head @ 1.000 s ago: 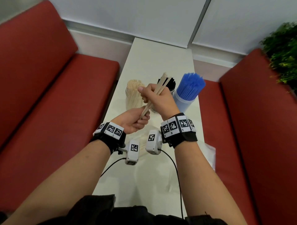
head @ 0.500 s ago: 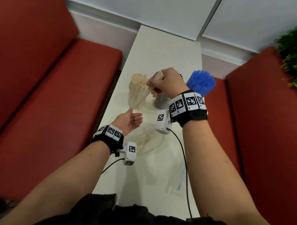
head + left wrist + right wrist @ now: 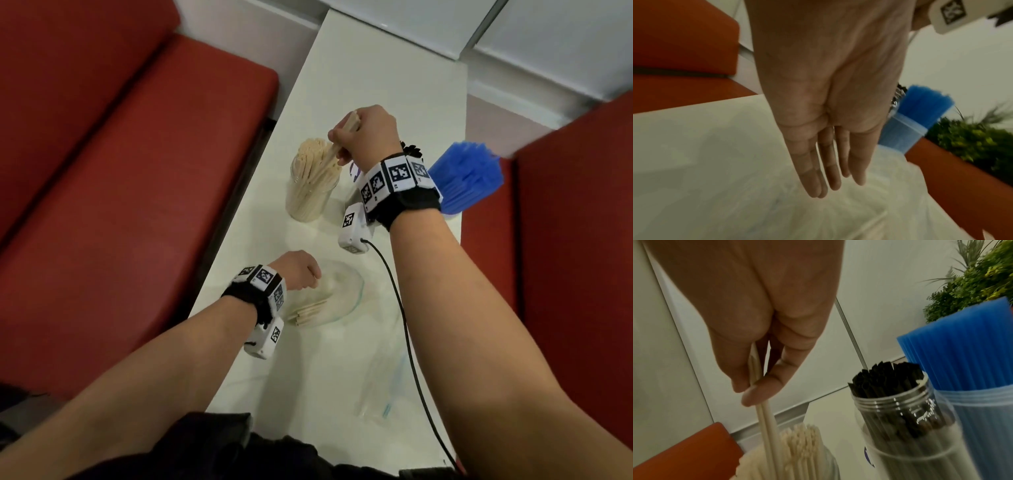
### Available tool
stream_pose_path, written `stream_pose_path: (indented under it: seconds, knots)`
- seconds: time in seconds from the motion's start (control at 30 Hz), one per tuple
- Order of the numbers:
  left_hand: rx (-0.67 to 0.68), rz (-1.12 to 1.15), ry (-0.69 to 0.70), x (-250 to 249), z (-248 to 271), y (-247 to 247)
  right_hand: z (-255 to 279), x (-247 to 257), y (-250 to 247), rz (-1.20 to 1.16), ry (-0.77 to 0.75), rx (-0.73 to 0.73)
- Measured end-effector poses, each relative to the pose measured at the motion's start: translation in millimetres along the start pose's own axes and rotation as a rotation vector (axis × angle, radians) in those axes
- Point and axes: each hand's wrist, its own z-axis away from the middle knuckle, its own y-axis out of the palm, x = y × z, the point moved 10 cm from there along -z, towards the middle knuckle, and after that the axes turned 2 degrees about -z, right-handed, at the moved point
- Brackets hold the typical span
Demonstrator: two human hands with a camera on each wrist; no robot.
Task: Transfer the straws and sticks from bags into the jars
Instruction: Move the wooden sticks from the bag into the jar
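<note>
My right hand pinches a few pale wooden sticks between thumb and fingers. Their lower ends reach into the clear jar, which is packed with the same sticks. My left hand hovers with straight fingers over a clear plastic bag and holds nothing. More wooden sticks lie in that bag. Whether the hand touches the bag I cannot tell.
A jar of black straws and a jar of blue straws stand right of the stick jar. A flat clear bag lies near the front of the narrow white table. Red benches flank it, with a plant at the right.
The right hand carried the sticks forward and left and lowered them into the stick jar. The left hand let go of their lower ends and dropped to the bag.
</note>
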Motion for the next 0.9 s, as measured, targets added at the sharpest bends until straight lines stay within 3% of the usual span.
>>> stream_pose_path:
  seconds: [0.07, 0.2, 0.27, 0.4, 0.47, 0.63, 0.83, 0.9]
  knots:
    - [0.04, -0.208, 0.032, -1.0, -5.6, 12.5, -6.0, -9.2, 13.7, 0.033, 0.013, 0.023]
    - [0.093, -0.401, 0.097, 1.2, -14.9, 39.3, -15.8, -30.1, 45.1, 0.19, 0.014, 0.067]
    - [0.072, -0.545, 0.126, 1.9, -16.1, 48.8, -15.0, -34.2, 52.6, 0.297, -0.046, 0.029]
    - [0.044, -0.733, 0.174, 4.9, -21.0, 63.8, -7.4, -27.6, 57.2, 0.26, -0.251, -0.116]
    - [0.029, -0.779, 0.203, 2.9, -22.5, 67.0, -5.5, -23.8, 74.1, 0.403, -0.341, -0.094]
    - [0.045, -0.842, 0.244, -2.1, -23.9, 68.5, -4.7, -56.0, 116.5, 0.765, -0.252, 0.057]
    - [0.086, -0.807, 0.22, -1.1, -22.8, 70.0, -11.0, -43.0, 102.1, 0.641, -0.291, -0.021]
    - [0.099, -0.833, 0.208, -2.8, -22.9, 69.0, -9.4, -46.8, 106.5, 0.657, -0.255, 0.038]
